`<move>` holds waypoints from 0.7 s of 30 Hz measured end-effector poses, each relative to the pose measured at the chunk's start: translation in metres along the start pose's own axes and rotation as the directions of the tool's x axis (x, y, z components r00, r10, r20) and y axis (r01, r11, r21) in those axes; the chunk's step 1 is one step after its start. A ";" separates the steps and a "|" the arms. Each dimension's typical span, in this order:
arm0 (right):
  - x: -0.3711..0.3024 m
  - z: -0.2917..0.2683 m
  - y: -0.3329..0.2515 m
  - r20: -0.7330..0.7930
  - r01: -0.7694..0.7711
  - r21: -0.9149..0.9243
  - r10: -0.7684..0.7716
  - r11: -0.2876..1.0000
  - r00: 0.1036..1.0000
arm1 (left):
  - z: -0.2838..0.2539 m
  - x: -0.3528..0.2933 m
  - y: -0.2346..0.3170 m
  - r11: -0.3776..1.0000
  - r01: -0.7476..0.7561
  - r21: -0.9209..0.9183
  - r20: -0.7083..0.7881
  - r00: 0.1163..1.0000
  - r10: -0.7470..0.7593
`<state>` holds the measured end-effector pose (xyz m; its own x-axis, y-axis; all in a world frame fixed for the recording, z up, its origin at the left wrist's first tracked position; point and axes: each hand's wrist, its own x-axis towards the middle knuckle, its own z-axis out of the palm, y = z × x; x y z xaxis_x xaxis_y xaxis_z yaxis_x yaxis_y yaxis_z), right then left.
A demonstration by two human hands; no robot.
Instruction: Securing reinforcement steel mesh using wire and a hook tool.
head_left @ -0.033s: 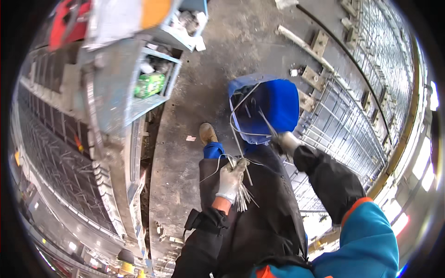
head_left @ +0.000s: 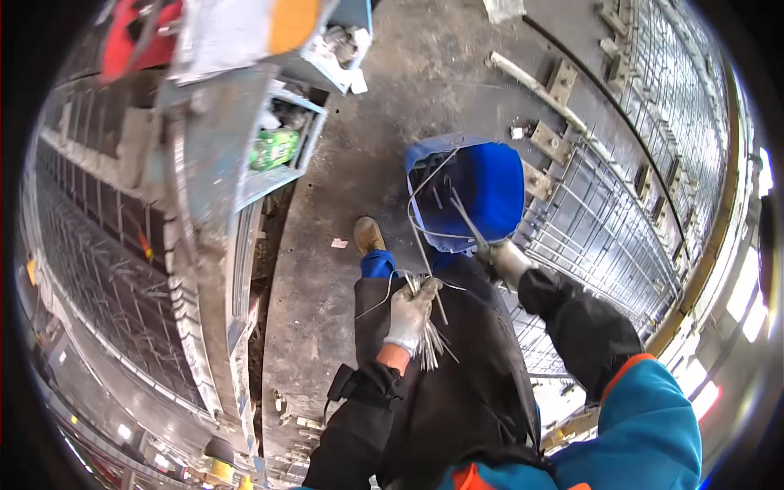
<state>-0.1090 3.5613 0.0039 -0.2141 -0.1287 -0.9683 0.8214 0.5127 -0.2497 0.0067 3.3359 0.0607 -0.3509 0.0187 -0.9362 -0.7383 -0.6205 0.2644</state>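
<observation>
My left hand (head_left: pixel 411 309), in a pale work glove, is closed around a bundle of thin metal wires (head_left: pixel 428 349). Their ends fan out below the fist, and a few loose ones curl out above it. At the near rim of a blue plastic bucket (head_left: pixel 501 184), my gloved right hand (head_left: pixel 508 260) is closed on a few thin grey wires (head_left: pixel 465 215). These point up and left over the bucket's mouth. A wire handle (head_left: pixel 415 214) loops along the bucket's left side. The fingertips of the right hand are partly hidden.
On the left stands a metal cart (head_left: pixel 208 139) with open blue bins (head_left: pixel 282 175) holding a green package and scraps. Grids of steel bars (head_left: pixel 600 208) lie on the right beside wooden blocks (head_left: pixel 552 144). My boot (head_left: pixel 369 235) is on the dark floor.
My right hand has shifted slightly left and down, and the wires in it have swung a little left. My left hand keeps its grip. The cart sits slightly further right in view.
</observation>
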 end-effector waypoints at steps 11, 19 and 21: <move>-0.250 0.145 -0.052 0.062 0.485 -0.293 -0.490 0.824 0.870 | 0.003 -0.176 0.014 0.869 -0.484 0.103 -0.204 0.845 0.495; -0.318 0.208 -0.080 0.314 0.611 -0.333 -0.527 0.718 0.790 | -0.047 -0.262 0.019 0.768 -0.578 -0.275 -0.190 0.816 0.546; -0.322 0.228 -0.088 0.397 0.445 -0.181 -0.349 0.877 0.849 | -0.072 -0.282 0.029 0.761 -0.451 -0.466 -0.042 0.870 0.490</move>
<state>0.0081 3.3637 0.3372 -0.2589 -0.6249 -0.7366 0.5298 0.5457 -0.6492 0.1258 3.2563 0.3157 -0.6437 -0.3205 -0.6949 -0.1354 -0.8461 0.5156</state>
